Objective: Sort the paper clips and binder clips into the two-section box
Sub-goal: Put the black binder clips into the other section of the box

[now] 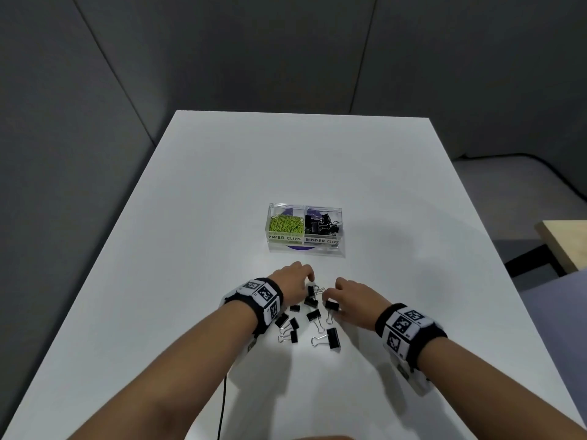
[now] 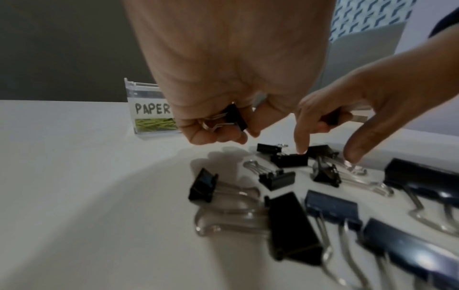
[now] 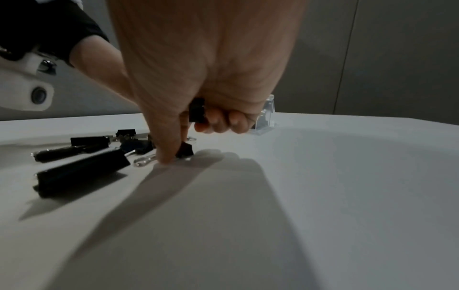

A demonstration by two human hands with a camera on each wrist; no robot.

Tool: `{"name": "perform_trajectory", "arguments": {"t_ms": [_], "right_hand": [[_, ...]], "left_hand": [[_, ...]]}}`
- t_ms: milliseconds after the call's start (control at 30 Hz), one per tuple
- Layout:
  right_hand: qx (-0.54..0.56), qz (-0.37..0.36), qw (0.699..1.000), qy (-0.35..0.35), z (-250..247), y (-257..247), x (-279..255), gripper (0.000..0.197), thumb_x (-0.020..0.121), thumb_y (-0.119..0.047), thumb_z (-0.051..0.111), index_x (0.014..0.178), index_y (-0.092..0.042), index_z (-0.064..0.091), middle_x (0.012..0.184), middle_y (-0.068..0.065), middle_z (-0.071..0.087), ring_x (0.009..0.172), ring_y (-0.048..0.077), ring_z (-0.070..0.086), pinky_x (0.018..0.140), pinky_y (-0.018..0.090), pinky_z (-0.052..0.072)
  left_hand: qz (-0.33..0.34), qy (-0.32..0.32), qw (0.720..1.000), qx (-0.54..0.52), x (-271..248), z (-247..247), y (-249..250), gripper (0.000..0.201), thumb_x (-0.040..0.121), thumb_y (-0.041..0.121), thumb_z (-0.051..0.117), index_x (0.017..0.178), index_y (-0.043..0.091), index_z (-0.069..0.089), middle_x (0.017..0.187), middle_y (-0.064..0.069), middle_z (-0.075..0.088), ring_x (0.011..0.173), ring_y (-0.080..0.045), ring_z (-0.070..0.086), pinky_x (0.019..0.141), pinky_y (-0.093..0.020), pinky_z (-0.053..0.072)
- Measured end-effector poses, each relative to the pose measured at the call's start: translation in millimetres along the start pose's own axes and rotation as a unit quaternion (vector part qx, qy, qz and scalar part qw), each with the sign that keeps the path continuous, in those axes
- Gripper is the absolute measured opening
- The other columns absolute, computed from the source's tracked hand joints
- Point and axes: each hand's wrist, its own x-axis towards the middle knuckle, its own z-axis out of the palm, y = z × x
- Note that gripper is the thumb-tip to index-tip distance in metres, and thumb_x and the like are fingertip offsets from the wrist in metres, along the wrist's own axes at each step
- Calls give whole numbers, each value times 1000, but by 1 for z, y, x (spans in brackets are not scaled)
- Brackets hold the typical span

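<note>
Room: grey padded walls around a white worktop (image 1: 222, 192).
Box: our clear two-section box (image 1: 305, 246) sits mid-worktop, well beyond the hands; green paper clips (image 1: 286, 224) in the left section, black binder clips (image 1: 321, 224) in the right.
Loose pile: more black binder clips (image 1: 313, 315) scattered between our wrists.
Left hand (image 1: 290, 277): fingers curled round one binder clip (image 2: 237, 117).
Right hand (image 1: 352, 295): curled fingers hold a clip (image 3: 197, 112) in the palm, index fingertip down on another in the pile.
</note>
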Motion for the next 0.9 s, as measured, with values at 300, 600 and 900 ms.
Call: {"name": "perform_trajectory", "arguments": {"t_ms": [300, 600, 900], "right_hand": [[2, 2, 1000, 1, 2, 1, -3, 29, 91, -29, 51, 119, -22, 53, 106, 8, 51, 88, 26, 55, 65, 27, 32], [34, 67, 995, -66, -4, 0, -9, 18, 92, -25, 45, 100, -10, 50, 107, 9, 54, 77, 23, 49, 67, 28, 33], [113, 115, 986, -31, -14, -11, -1, 5, 87, -14, 43, 86, -12, 39, 65, -2, 46, 69, 23, 43, 51, 26, 27]], "left_hand": [[-34, 8, 999, 1, 7, 13, 13, 40, 84, 34, 65, 113, 11, 52, 122, -12, 50, 107, -29, 56, 91, -36, 47], [-24, -12, 1000, -2, 11, 6, 15, 25, 97, 21, 38, 110, 2, 48, 114, -17, 56, 100, -33, 57, 83, -38, 46], [-24, 5, 996, -87, -9, -10, -22, 30, 99, 27, 39, 125, 12, 40, 67, 3, 51, 57, -11, 45, 59, -25, 39]]}}
